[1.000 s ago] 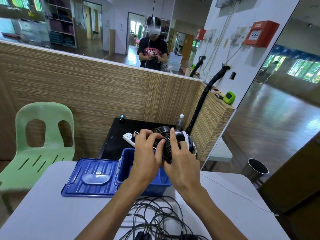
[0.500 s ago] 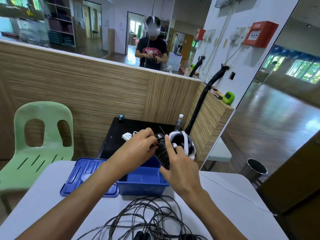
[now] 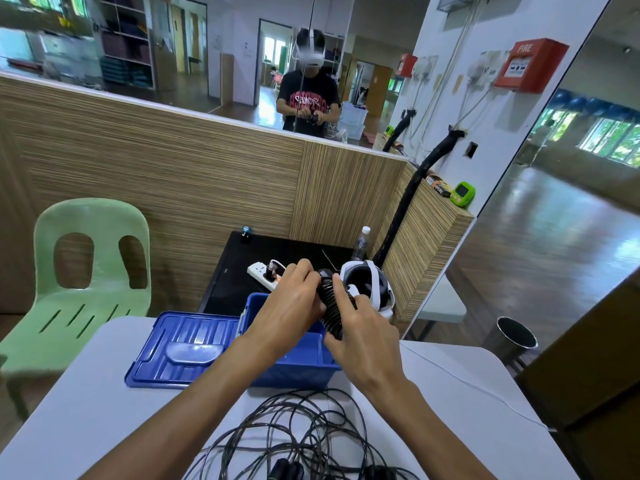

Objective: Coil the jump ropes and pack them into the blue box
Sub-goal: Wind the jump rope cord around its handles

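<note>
Standing left of the table, a green chair [image 3: 93, 268]. Blue lid [image 3: 180, 351] lies flat on the grey table [image 3: 86, 403], touching the open blue box [image 3: 294, 370]. Above the box, left hand [image 3: 289, 308] curls its fingers onto a ribbed black jump-rope handle [image 3: 329, 306]; right hand [image 3: 358, 332] grips the same handle from the other side, index finger laid along it. Loose black ropes [image 3: 294, 434] tangled on the table nearer the person. White headset [image 3: 372, 284] just beyond the right hand.

Gym studio, wall mirror [image 3: 173, 46], jump ropes [image 3: 304, 434]
</note>
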The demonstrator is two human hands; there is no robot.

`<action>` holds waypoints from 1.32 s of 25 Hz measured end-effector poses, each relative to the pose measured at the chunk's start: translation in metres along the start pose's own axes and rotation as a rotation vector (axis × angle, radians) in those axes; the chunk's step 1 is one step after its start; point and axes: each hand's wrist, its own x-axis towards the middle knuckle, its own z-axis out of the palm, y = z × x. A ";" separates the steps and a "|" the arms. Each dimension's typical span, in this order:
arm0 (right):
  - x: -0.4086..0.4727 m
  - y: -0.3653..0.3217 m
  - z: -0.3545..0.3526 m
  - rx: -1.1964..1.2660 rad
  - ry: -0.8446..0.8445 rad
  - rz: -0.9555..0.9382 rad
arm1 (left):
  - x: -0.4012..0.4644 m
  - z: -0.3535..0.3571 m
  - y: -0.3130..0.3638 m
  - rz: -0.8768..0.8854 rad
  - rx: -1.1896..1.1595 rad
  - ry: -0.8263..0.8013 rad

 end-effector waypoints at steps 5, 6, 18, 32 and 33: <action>0.001 -0.001 0.002 -0.008 -0.027 0.014 | -0.004 0.009 0.005 -0.208 -0.263 0.140; 0.001 -0.001 0.004 -0.007 -0.039 0.015 | -0.005 0.008 0.006 -0.234 -0.275 0.126; 0.001 0.002 0.003 -0.001 -0.089 -0.035 | -0.009 0.000 0.005 -0.351 -0.380 -0.003; 0.002 0.000 0.013 -0.021 -0.122 -0.028 | -0.013 -0.006 -0.005 -0.250 -0.173 -0.079; 0.002 0.000 0.014 -0.031 -0.116 -0.025 | -0.012 -0.004 -0.003 -0.254 -0.161 -0.060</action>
